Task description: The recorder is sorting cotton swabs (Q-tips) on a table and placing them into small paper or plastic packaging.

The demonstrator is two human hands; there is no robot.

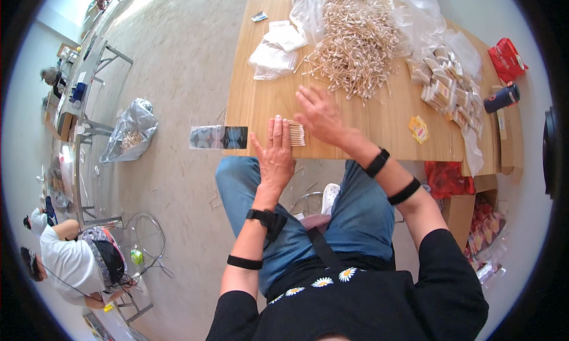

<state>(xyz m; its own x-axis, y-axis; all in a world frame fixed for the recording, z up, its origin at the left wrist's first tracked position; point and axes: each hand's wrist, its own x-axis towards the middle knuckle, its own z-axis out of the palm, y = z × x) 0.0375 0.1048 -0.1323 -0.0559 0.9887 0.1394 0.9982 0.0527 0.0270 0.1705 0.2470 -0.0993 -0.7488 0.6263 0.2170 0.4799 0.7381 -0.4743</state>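
Note:
A small row of cotton swabs (297, 133) lies side by side near the front edge of the wooden table (379, 136). My left hand (276, 148) rests flat over the row's left part, fingers stretched and covering some of the sticks. Just to the upper right, my right hand (320, 113) has its fingers extended and apart, with nothing visible in them. Beyond it spreads a large heap of loose cotton swabs (361, 45), partly on clear plastic sheeting (418, 6).
Flat clear bags (274, 56) lie left of the heap. Packed swab bundles (447, 92) are piled at the right, near a yellow packet (418, 129), a dark cylinder (501, 98) and a red package (507, 59). A dark printed sheet (218, 137) overhangs the table's left edge.

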